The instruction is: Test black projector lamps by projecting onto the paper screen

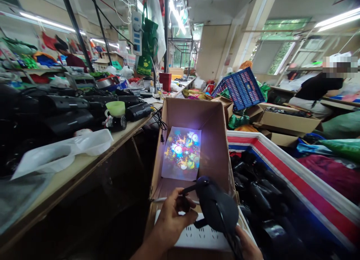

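A black projector light [218,205] is held between my two hands in front of an upturned cardboard box [197,110]. The fingers of my left hand [176,220] are closed around a small dark part at the end of the projector's bracket. On the projector's lower right side, my right hand [247,245] grips the housing, with most of its fingers hidden behind it. A black cable hangs down the back of the projector. A bright multicoloured pattern falls on a white sheet of paper [168,166] inside the box. Below my hands lies a white power strip [188,239] with several sockets.
Black projector housings [66,102] crowd the bench [123,134] at left, beside a yellow-green cup [115,108] and white plastic tray [92,144]. A striped bag [270,151] full of dark units stands at right. Further back are cartons [287,121], a blue crate [243,89] and a person [316,84].
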Demonstrator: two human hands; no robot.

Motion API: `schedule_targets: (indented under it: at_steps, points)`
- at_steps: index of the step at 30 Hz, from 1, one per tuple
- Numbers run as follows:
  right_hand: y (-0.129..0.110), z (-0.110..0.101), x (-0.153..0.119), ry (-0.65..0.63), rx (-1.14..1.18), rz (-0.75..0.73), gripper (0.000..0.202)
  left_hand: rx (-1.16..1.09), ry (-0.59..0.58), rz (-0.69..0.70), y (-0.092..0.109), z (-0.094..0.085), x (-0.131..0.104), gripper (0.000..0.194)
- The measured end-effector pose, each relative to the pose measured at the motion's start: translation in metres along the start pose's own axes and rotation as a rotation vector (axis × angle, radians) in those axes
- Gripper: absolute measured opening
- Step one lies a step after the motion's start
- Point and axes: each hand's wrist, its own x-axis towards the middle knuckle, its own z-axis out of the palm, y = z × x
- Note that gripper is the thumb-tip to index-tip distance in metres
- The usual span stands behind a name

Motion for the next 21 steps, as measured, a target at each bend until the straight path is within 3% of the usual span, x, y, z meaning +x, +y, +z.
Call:
schedule_targets:
  at_steps: [7, 15, 21]
  points:
    - [-0.011, -0.002, 0.013, 0.023, 0.130, 0.128, 0.028, 0.044, -0.022, 0.014, 0.003, -0.002, -0.002, 0.038]
    - [-0.042, -0.016, 0.021, 0.104, 0.085, 0.141, 0.020, 0.058, -0.018, 0.039, 0.000, -0.002, -0.004, 0.037]
    - [-0.038, -0.012, 0.023, 0.130, 0.095, 0.169, 0.020, 0.153, -0.017, 0.041, 0.008, -0.001, -0.009, 0.030]
